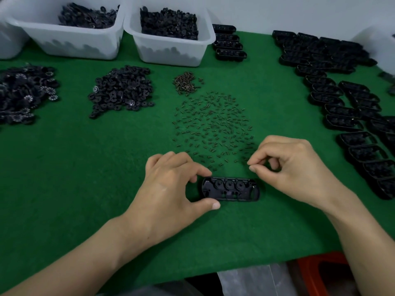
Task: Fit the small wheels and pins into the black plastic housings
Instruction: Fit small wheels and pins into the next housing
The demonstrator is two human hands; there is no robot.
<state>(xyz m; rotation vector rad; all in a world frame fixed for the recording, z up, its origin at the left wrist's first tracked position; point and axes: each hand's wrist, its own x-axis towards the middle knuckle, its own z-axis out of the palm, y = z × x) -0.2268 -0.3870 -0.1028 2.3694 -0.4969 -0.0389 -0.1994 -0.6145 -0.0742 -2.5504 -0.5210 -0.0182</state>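
Note:
A black plastic housing (230,189) lies open side up on the green felt near the front edge, with three small wheels seated in a row inside it. My left hand (171,184) holds its left end between forefinger and thumb. My right hand (286,167) hovers just above and right of the housing, thumb and forefinger pinched together; whether a pin is between them is too small to tell. Loose small pins (213,124) are scattered on the felt right behind the housing.
Behind the pins lie a heap of brownish screws (186,83), a pile of black wheels (123,90) and another dark pile (23,95) at far left. Two white bins (168,50) (68,43) stand at the back. Rows of black housings (346,103) fill the right side.

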